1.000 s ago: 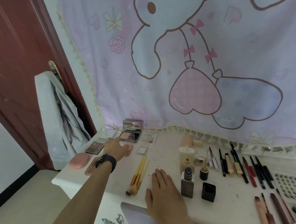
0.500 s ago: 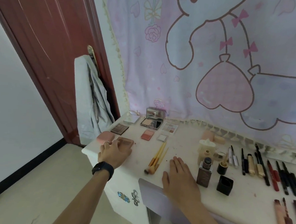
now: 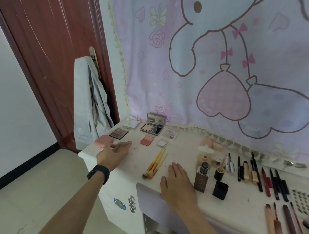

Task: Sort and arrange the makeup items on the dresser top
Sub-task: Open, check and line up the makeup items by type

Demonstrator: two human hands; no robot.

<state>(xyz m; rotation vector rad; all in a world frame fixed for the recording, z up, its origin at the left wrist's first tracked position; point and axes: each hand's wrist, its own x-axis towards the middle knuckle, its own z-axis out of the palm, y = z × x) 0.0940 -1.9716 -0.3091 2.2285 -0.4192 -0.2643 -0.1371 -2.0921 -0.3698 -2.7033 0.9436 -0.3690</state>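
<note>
Neither hand gripped anything: the left hand hung with fingers loosely extended, just beside the round pink compact at the left end of the white dresser top. The right hand lay flat between the gold-handled makeup brushes and the square brown foundation bottle.

Left hand hovers beside the pink compact (grip unclear); right hand lies flat on dresser.
</note>
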